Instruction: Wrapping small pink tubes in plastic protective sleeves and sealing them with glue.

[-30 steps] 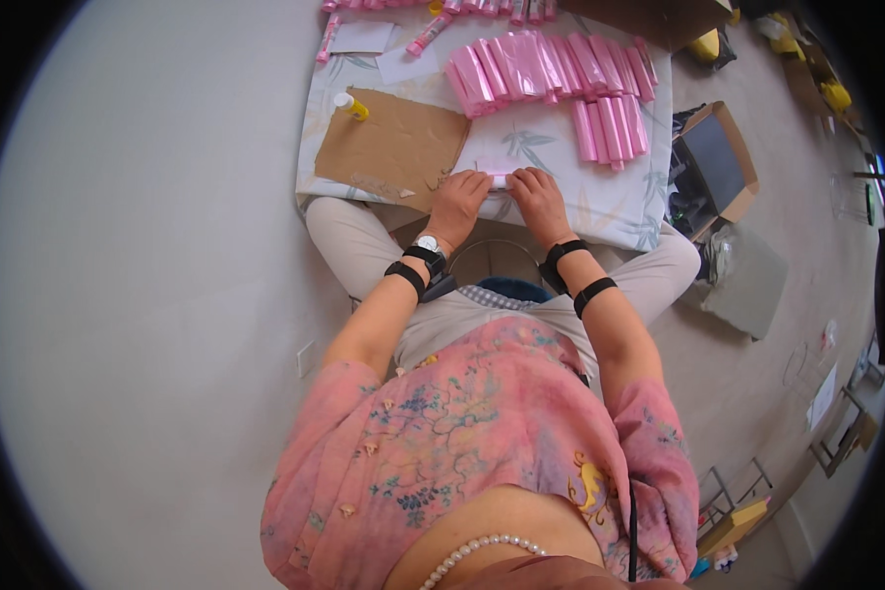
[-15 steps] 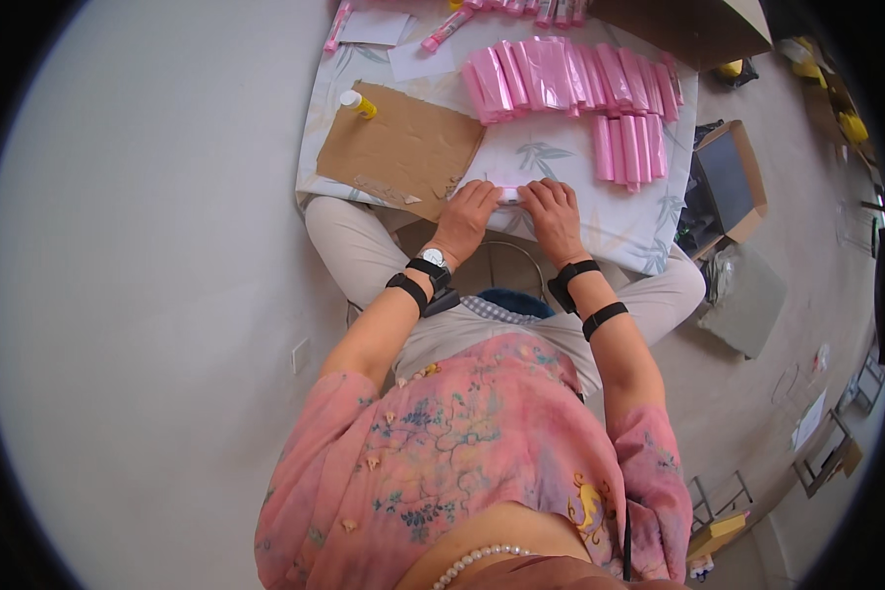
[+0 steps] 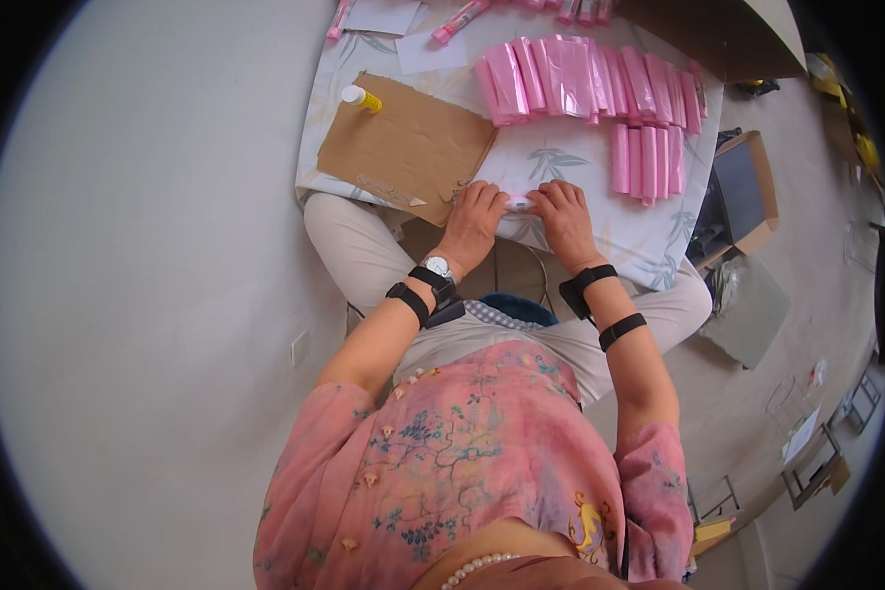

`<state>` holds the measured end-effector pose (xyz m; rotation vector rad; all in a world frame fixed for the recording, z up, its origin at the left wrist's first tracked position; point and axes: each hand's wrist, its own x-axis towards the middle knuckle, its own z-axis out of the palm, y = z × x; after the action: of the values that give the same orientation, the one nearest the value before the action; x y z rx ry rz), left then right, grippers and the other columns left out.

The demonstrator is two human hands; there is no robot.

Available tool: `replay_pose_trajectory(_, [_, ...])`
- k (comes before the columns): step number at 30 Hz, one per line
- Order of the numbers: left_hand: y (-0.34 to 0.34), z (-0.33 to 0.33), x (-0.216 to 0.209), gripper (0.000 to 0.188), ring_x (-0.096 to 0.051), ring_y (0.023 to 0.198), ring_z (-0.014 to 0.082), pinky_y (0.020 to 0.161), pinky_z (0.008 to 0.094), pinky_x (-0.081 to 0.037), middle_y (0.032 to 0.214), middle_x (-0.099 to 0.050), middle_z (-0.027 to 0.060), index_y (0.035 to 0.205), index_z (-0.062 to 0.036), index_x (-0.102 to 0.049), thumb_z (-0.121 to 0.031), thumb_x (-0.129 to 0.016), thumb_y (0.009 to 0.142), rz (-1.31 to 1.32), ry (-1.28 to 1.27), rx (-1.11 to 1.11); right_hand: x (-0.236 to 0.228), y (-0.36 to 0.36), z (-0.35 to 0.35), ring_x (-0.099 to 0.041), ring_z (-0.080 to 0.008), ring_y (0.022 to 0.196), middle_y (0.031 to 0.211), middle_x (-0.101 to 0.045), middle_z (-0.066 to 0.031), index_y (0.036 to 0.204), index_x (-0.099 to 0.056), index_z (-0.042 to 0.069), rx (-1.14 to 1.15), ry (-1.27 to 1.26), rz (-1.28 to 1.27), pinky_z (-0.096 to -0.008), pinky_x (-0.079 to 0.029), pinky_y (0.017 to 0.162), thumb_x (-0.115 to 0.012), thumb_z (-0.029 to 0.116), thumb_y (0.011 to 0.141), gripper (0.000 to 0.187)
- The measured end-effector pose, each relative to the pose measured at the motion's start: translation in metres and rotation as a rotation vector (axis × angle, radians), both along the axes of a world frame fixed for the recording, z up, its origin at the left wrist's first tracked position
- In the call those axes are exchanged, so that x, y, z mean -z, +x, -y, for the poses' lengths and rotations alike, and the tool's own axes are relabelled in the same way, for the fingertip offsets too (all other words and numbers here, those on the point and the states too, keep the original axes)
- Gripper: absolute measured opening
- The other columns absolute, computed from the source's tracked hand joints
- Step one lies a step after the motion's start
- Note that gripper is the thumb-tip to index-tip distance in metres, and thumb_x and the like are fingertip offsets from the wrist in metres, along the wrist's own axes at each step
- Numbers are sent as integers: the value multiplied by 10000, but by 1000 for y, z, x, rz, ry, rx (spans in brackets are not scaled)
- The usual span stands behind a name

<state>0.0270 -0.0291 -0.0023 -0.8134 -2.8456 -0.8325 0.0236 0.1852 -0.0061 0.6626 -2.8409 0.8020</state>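
Note:
At the table's near edge, my left hand (image 3: 474, 222) and my right hand (image 3: 566, 222) pinch the two ends of a small pink plastic roll (image 3: 518, 204). A white band with print shows on the roll between my fingertips. Its ends are hidden under my fingers. Beyond my left hand lies a torn brown cardboard sheet (image 3: 403, 143), and on it is a yellow glue bottle (image 3: 365, 99) with a white cap. Further off to the right, pink plastic rolls (image 3: 570, 79) lie side by side in a long row, with a shorter row of pink rolls (image 3: 648, 162) nearer.
White paper slips (image 3: 382, 15) and a single white sheet (image 3: 431, 55) lie at the far left, near a labelled pink roll (image 3: 459, 22). A large cardboard box (image 3: 728, 34) stands at the far right corner. Another open box (image 3: 757, 187) is on the floor right of the table.
Both hands stay on the roll, and its printed white band now faces up more plainly. The view has shifted a little; the rows and the cardboard sheet lie as before.

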Motion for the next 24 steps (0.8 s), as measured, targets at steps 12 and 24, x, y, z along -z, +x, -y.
replay_pose_trajectory(12, [-4,2,-4,250,-592,1084,330,976,463,-460,1082,-653,125,1123,-44,-654,-47,-686,875,114,128,-69,-4,-13,-4,-621,-296,1057,1022,-687,-76,1084,-681,81,-31,-29,180,-419,-458,937,-722,169,881,225])
replay_pose_trajectory(24, [-6,2,-5,164,-583,1014,320,918,441,-462,997,-629,104,1014,-67,-691,-128,-743,871,143,66,-137,-5,-16,-2,-624,-305,1017,994,-686,-84,1034,-643,78,10,-1,244,-434,-450,917,-722,144,881,184])
